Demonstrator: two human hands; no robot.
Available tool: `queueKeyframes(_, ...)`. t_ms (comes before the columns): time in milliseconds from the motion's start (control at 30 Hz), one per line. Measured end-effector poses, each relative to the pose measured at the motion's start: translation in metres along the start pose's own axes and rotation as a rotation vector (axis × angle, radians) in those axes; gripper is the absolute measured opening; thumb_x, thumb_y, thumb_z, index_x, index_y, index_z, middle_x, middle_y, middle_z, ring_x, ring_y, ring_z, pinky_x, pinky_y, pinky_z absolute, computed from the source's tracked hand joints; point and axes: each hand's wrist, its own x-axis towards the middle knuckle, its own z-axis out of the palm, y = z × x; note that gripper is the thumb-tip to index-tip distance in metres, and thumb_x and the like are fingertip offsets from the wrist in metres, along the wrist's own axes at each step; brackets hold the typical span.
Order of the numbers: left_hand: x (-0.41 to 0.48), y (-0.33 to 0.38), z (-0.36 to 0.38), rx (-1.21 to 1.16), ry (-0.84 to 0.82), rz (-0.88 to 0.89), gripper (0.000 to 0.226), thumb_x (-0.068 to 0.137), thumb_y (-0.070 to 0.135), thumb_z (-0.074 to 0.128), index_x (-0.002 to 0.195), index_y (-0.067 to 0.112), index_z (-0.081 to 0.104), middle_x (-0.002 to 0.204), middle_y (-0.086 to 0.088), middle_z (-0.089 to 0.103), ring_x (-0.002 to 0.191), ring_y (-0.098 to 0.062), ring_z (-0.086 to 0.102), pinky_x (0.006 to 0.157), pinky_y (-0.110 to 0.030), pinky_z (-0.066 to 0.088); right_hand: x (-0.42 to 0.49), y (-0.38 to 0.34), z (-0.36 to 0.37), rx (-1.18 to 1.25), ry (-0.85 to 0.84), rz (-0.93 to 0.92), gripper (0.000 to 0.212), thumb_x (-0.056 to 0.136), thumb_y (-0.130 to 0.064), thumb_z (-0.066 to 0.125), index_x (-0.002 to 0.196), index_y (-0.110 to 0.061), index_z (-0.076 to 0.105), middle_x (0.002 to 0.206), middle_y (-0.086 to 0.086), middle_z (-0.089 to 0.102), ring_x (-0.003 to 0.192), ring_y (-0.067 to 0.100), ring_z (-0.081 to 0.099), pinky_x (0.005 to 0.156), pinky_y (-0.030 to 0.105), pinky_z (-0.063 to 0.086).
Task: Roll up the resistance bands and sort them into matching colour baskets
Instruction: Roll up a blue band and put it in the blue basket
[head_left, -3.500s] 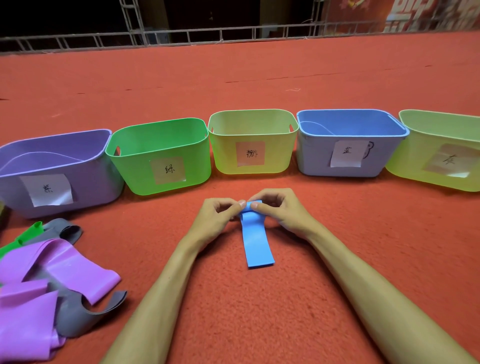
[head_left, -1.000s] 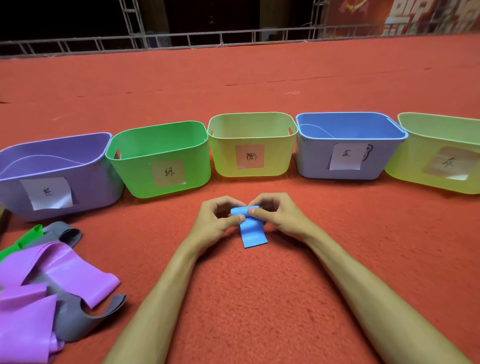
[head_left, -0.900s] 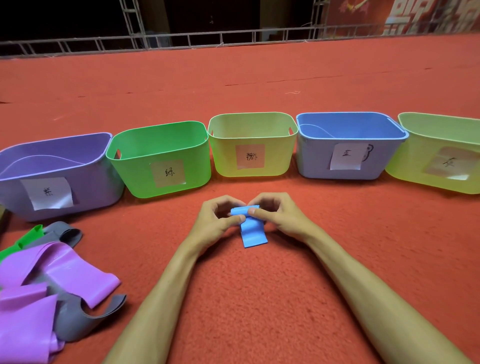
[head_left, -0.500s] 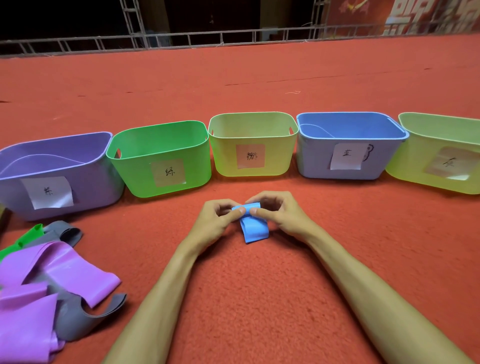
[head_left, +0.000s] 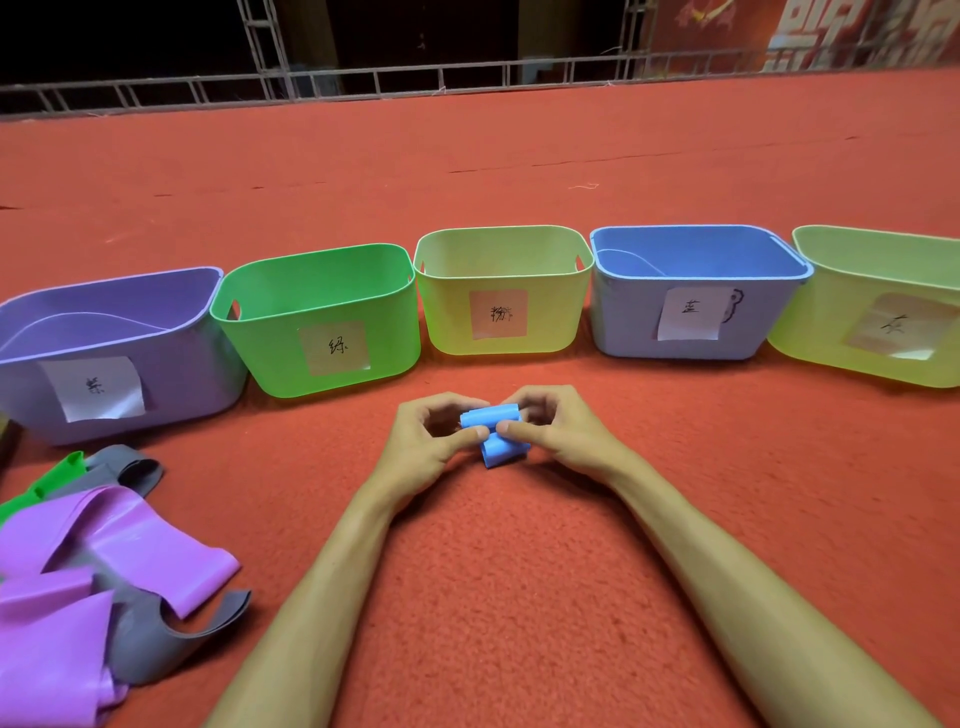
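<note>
Starting at the far left: a loose heap of purple bands (head_left: 78, 561), a grey band (head_left: 156, 644) and a green band (head_left: 52, 478), flat on the red carpet (head_left: 519, 597), not rolled yet. Behind, in a row: purple basket (head_left: 171, 364), green basket (head_left: 270, 353), middle yellow basket (head_left: 447, 322), blue basket (head_left: 623, 322), then far yellow basket (head_left: 810, 332) at the right edge.

Moving to the middle, just in front of the middle yellow basket: left hand (head_left: 426, 447), curled, thumb and fingers pinching the left end of the blue band (head_left: 503, 451). Rolled nearly all the way, with only a short flap hanging down toward the person. Just above the carpet or touching it; hard to tell which. Then right hand (head_left: 563, 439), curled the same way, pinching the right end.

Lying sideways: long way of the roll running left to right, one open end facing each hand.

Looks light, soft and stretchy, and likely a bit slippery. Probably wants to spring open if let go. Best to squeeze across the middle of the roll, with the flap tucked under a thumb, and hold tight all the way to the blue basket, up and to the right.
</note>
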Motion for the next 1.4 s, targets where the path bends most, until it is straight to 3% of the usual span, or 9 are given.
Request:
queueKeyframes(300, 0.003, -0.0013, 0.0003, -0.023, 0.044, -0.078, 0.031, 0.085, 0.006, 0.082, 0.115, 0.01, 0.078, 0.109, -0.002, 0.08, 0.096, -0.008, 0.07, 0.09, -0.022, 0.054, -0.0007, -0.0003, -0.001, 0.078, 0.022, -0.003, 0.019, 0.088, -0.002, 0.078, 0.105, 0.001, 0.072, 0.097, 0.028, 0.073, 0.085, 0.025, 0.063, 0.081, 0.043, 0.048)
queueKeyframes(400, 0.0035, 0.0006, 0.0017, -0.03, 0.02, -0.103, 0.016, 0.094, 0.008, 0.072, 0.109, 0.007, 0.079, 0.102, 0.002, 0.08, 0.091, 0.001, 0.069, 0.078, -0.011, 0.049, -0.0018, -0.0029, -0.0006, 0.066, 0.03, -0.005, 0.019, 0.088, 0.001, 0.077, 0.106, 0.004, 0.071, 0.102, 0.029, 0.073, 0.086, 0.025, 0.064, 0.082, 0.042, 0.049)
queueKeyframes(533, 0.0022, 0.0008, 0.0013, -0.013, 0.0, -0.056, 0.013, 0.095, 0.005, 0.07, 0.097, 0.014, 0.08, 0.098, 0.001, 0.081, 0.09, -0.005, 0.072, 0.085, -0.019, 0.054, -0.0036, -0.0047, -0.0004, 0.052, 0.036, -0.007, 0.019, 0.088, 0.003, 0.076, 0.106, 0.004, 0.071, 0.102, 0.029, 0.073, 0.087, 0.025, 0.065, 0.083, 0.041, 0.05)
queueKeyframes(700, 0.0, 0.0016, 0.0021, -0.032, 0.024, -0.018, 0.011, 0.091, 0.007, 0.076, 0.101, 0.005, 0.08, 0.099, -0.005, 0.081, 0.091, -0.009, 0.072, 0.086, -0.02, 0.054, -0.0024, -0.0054, 0.0006, 0.045, 0.047, -0.005, 0.023, 0.083, -0.012, 0.079, 0.103, -0.002, 0.074, 0.099, 0.027, 0.074, 0.085, 0.024, 0.064, 0.081, 0.041, 0.049)
queueKeyframes(867, -0.002, 0.0027, 0.0029, -0.053, 0.047, -0.029, 0.016, 0.084, 0.009, 0.083, 0.099, 0.013, 0.081, 0.095, -0.002, 0.081, 0.085, -0.012, 0.068, 0.082, -0.025, 0.053, -0.0023, -0.0074, 0.0013, 0.07, 0.086, -0.001, 0.029, 0.085, -0.026, 0.075, 0.099, -0.001, 0.077, 0.096, 0.019, 0.078, 0.088, 0.022, 0.071, 0.085, 0.039, 0.051)
queueKeyframes(967, -0.0008, -0.0012, 0.001, -0.024, 0.06, -0.034, 0.02, 0.08, 0.011, 0.087, 0.099, 0.016, 0.082, 0.093, 0.001, 0.08, 0.078, -0.011, 0.061, 0.076, -0.024, 0.05, -0.0035, -0.007, 0.0013, 0.072, 0.069, -0.031, 0.024, 0.086, -0.023, 0.076, 0.1, -0.002, 0.077, 0.096, 0.02, 0.078, 0.086, 0.022, 0.069, 0.083, 0.039, 0.052)
queueKeyframes(1100, 0.0008, 0.0003, 0.0025, -0.031, 0.049, -0.028, 0.02, 0.088, 0.01, 0.08, 0.108, 0.01, 0.079, 0.102, 0.001, 0.08, 0.091, -0.007, 0.069, 0.087, -0.021, 0.051, -0.0044, -0.0049, -0.0016, 0.096, 0.085, -0.062, 0.021, 0.088, -0.014, 0.078, 0.104, -0.001, 0.075, 0.1, 0.019, 0.077, 0.088, 0.019, 0.07, 0.083, 0.034, 0.053)
queueKeyframes(1267, 0.0015, -0.0012, 0.0037, -0.012, -0.021, -0.049, 0.011, 0.099, 0.013, 0.068, 0.098, 0.011, 0.079, 0.093, 0.004, 0.078, 0.086, -0.005, 0.068, 0.083, -0.021, 0.051, -0.0043, -0.0036, -0.0039, 0.111, 0.112, -0.064, 0.019, 0.088, 0.001, 0.077, 0.107, 0.003, 0.073, 0.095, 0.01, 0.076, 0.078, 0.004, 0.066, 0.069, 0.014, 0.048)
queueKeyframes(1400, 0.0018, -0.0017, 0.0021, -0.051, -0.022, -0.032, 0.01, 0.096, 0.006, 0.07, 0.102, 0.007, 0.077, 0.1, -0.003, 0.08, 0.092, -0.011, 0.072, 0.088, -0.023, 0.055, -0.0025, 0.0008, -0.0043, 0.12, 0.101, -0.05, 0.021, 0.085, 0.002, 0.079, 0.106, 0.001, 0.073, 0.095, 0.007, 0.076, 0.079, 0.009, 0.065, 0.07, 0.016, 0.049)
